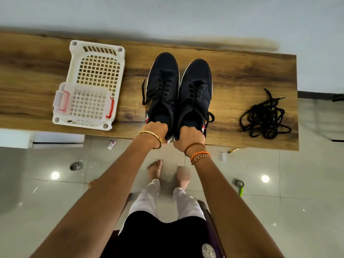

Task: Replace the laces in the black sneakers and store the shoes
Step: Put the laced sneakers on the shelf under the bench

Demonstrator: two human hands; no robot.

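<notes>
Left hand [156, 130] grips the heel of the left black sneaker [162, 86], right hand [188, 137] the right sneaker [195, 94], apparently resting on the wooden worktop [242, 71]; loose black laces [264, 116] lie well apart.

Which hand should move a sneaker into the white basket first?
Probably left: the left hand grips the left sneaker, nearest the white basket. The right hand grips the farther right sneaker.
</notes>
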